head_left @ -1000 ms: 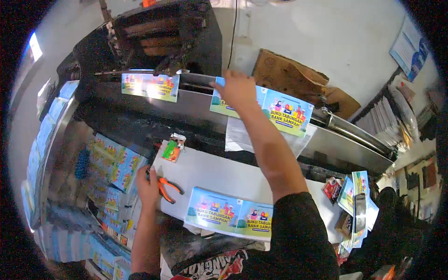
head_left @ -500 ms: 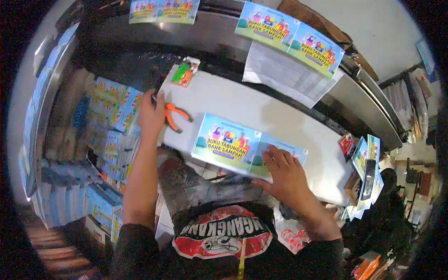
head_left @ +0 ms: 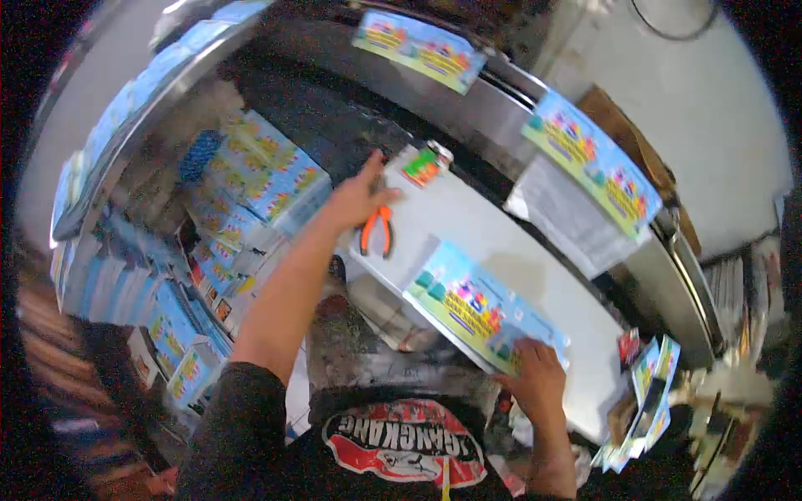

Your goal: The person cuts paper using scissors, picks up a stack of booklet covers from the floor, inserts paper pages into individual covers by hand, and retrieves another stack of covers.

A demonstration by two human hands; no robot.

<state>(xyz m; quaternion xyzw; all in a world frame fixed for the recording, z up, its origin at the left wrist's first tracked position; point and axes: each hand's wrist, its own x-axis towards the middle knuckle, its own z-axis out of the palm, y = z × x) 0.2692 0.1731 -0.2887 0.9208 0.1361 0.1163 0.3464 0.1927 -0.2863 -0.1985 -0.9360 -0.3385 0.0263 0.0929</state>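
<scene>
Beside the orange-handled pliers (head_left: 378, 232) at the left end of the white table (head_left: 401, 271) is my left hand (head_left: 361, 199). Its fingers are stretched out and its thumb is apart. The pliers lie on the table with their handles spread; their head is partly hidden by the hand. A printed "Buku Tabungan Bank Sampah" cover sheet (head_left: 468, 305) lies along the near edge, seemingly on a thin stack. My right hand (head_left: 539, 377) rests on its right end, fingers on top and thumb by the near edge.
A small green-and-orange pack (head_left: 422, 169) sits at the table's far left corner. More printed covers (head_left: 589, 159) lie on the metal ledge behind, above a grey sheet (head_left: 568, 213). Stacked booklets (head_left: 276, 171) fill the left side. A red pack (head_left: 628, 346) stands near the right end.
The view has turned, so the table appears more slanted and further right. My left hand has come off the pliers, which stay on the table. My right hand remains on the cover sheet.
</scene>
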